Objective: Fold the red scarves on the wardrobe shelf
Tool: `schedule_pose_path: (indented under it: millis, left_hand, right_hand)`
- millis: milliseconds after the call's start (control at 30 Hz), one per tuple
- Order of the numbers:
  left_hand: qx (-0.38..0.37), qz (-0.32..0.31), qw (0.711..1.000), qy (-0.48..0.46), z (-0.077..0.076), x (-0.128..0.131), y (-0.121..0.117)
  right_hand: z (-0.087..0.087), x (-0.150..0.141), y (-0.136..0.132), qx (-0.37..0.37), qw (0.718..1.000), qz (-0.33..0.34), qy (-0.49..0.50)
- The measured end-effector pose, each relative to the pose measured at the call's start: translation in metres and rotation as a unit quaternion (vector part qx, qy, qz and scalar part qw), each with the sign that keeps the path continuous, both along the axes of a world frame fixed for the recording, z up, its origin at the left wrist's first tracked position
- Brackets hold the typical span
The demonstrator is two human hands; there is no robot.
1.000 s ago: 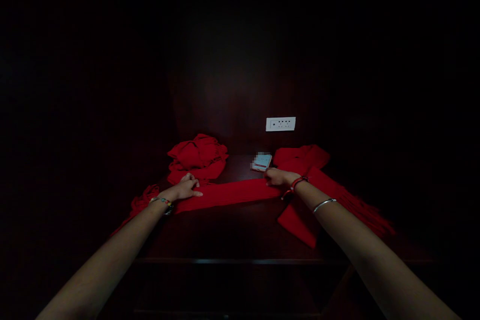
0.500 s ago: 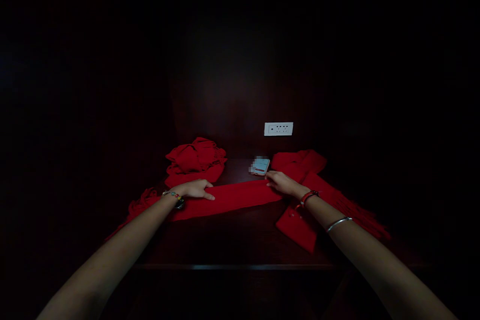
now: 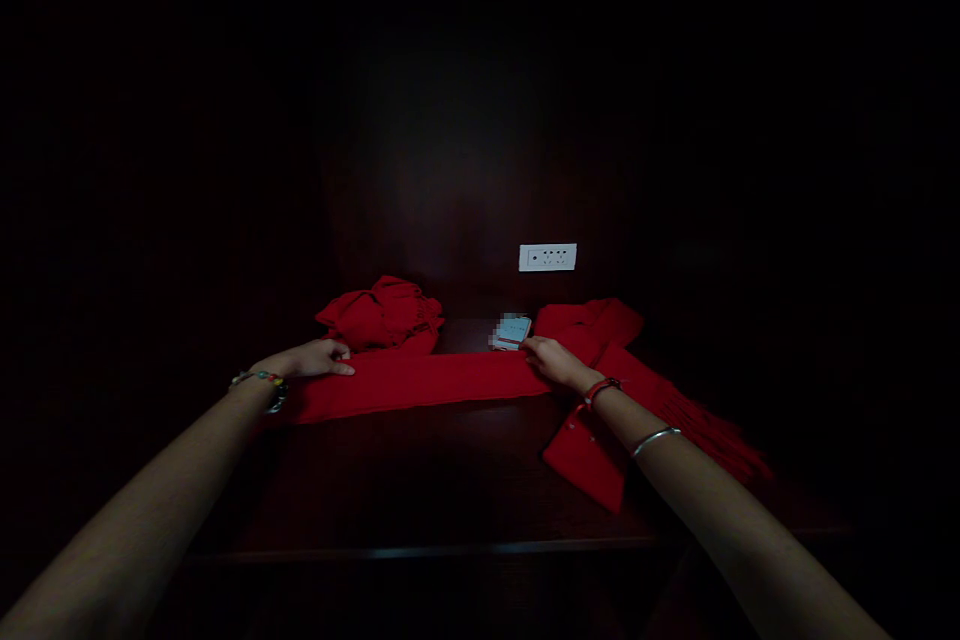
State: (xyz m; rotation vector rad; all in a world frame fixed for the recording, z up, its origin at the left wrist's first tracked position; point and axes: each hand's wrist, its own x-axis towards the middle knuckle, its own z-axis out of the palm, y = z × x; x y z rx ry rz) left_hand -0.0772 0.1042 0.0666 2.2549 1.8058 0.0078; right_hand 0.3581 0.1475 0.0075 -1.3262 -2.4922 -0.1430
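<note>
A folded red scarf (image 3: 427, 380) lies stretched in a long flat band across the dark shelf. My left hand (image 3: 319, 358) grips it near its left end, with the thumb on top and the other fingers curled at the far edge. At the right end, my right hand (image 3: 553, 360) has its fingers closed on the scarf's far edge, just in front of a phone-like device (image 3: 513, 332). Below my right wrist hangs or lies a flat red piece with small eyelets (image 3: 589, 460), partly behind the forearm.
A crumpled red fringed scarf (image 3: 382, 315) is heaped behind my left hand. Another red fringed scarf (image 3: 652, 390) spreads out at the right, partly under my right arm. A white wall socket (image 3: 548, 257) is on the dark back panel. The shelf's front edge (image 3: 420, 551) runs below.
My left hand has moved left along the scarf, and more of its band now shows flat. The right hand stays at the scarf's right end. The view has shifted slightly.
</note>
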Motion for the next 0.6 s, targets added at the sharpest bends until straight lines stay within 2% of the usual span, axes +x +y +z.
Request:
schedule_pose_path:
  millis: [100, 167, 233, 300, 367, 433, 533, 600]
  left_hand:
    - [0.042, 0.079, 0.993, 0.075, -0.014, 0.002, 0.006]
    - [0.07, 0.114, 0.986, 0.103, -0.025, 0.005, 0.004]
    - [0.1, 0.135, 0.979, 0.119, -0.035, 0.011, -0.001]
    - [0.147, 0.138, 0.971, 0.132, -0.04, 0.023, -0.007]
    - [0.199, 0.103, 0.964, 0.139, -0.042, 0.045, -0.015]
    - [0.228, 0.035, 0.964, 0.13, -0.043, 0.079, -0.024]
    - [0.175, -0.094, 0.976, 0.086, -0.051, 0.138, -0.034]
    - [0.117, -0.15, 0.98, 0.061, -0.058, 0.17, -0.038]
  right_hand:
    - [-0.005, -0.012, -0.003, 0.008, 0.999, -0.049, -0.017]
    - [-0.007, -0.013, -0.012, 0.027, 0.998, -0.045, -0.02]
    - [-0.005, -0.007, -0.027, 0.043, 0.999, -0.009, -0.012]
    - [-0.001, 0.006, -0.044, 0.029, 0.998, 0.058, -0.002]
    - [0.004, 0.023, -0.06, -0.013, 0.992, 0.124, -0.012]
    - [0.008, 0.039, -0.072, -0.059, 0.984, 0.164, -0.045]
    - [0.01, 0.051, -0.082, -0.095, 0.976, 0.16, -0.111]
    - [0.009, 0.052, -0.085, -0.101, 0.974, 0.14, -0.145]
